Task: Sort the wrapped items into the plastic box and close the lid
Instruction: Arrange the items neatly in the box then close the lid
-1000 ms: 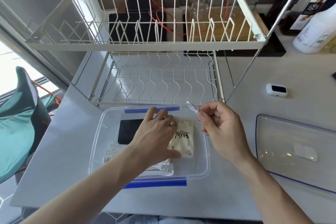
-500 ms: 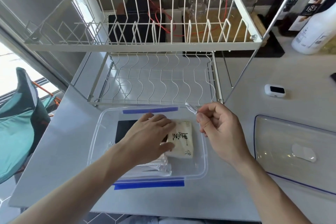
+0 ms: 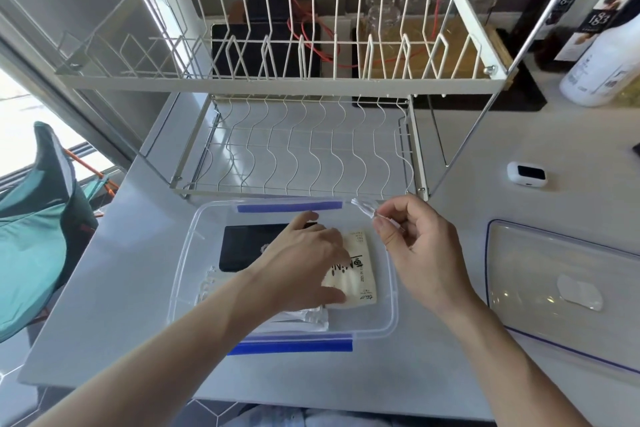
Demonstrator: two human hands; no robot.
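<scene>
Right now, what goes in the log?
left hand: pressing cream packet in plastic box | right hand: pinching clear wrapper | lid: off

Clear plastic, coated wire and smooth countertop, seen from above.
The storage box (image 3: 389, 291) is clear glossy plastic with blue clips; its lid (image 3: 540, 274) matches. Inside lie a matt cream paper-like packet (image 3: 360, 270), a matt black packet (image 3: 246, 248) and shiny transparent wrappers (image 3: 304, 317). The dish rack (image 3: 298, 83) is cream-coated metal wire. The countertop (image 3: 114, 274) is smooth pale grey with a soft sheen.
</scene>
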